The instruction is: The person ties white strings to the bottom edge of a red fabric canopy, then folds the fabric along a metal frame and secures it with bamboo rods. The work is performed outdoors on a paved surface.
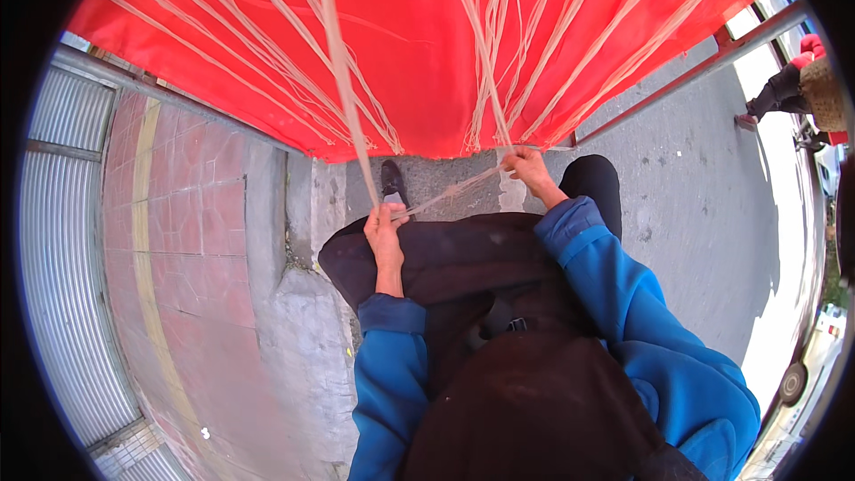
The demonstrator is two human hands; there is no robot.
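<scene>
Thin beige strands point(475, 135) already cross the red cloth sheet point(410, 89), while left hand point(385, 236) and right hand point(532, 173) pinch a long beige band point(342, 71), seemingly unarranged.

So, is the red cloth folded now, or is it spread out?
Spread out: the red cloth shows as one broad sheet, with pale strands fanning across it.

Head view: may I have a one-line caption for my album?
Left hand and right hand hold pale strands between them, near the edge of a red cloth.
</scene>
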